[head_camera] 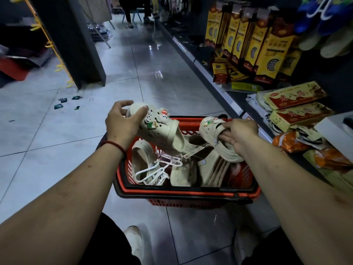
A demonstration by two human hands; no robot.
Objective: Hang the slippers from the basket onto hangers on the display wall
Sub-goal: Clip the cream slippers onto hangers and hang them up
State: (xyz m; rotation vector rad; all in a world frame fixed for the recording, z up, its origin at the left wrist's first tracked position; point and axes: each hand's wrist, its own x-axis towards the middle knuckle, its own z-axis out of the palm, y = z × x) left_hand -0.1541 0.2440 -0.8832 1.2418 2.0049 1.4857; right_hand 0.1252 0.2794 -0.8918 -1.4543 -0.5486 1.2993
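A red plastic basket point(183, 193) stands on the tiled floor in front of me. Inside lie several cream slippers point(183, 175) and white plastic hangers point(152, 170). My left hand point(122, 125) grips the toe of a cream clog slipper point(162, 132) with small charms on top, held above the basket's left side. My right hand point(238, 134) holds a second cream charm slipper point(212, 129) by its strap end over the basket's right side. A paper tag point(193, 153) dangles between the two slippers.
A low dark shelf point(227, 96) on the right carries yellow insole packs point(267, 54), red and yellow boxes point(294, 96) and orange packets point(290, 144). Blue slippers point(324, 16) hang at top right. A dark pillar point(76, 44) stands left. Small tags point(63, 102) litter the floor.
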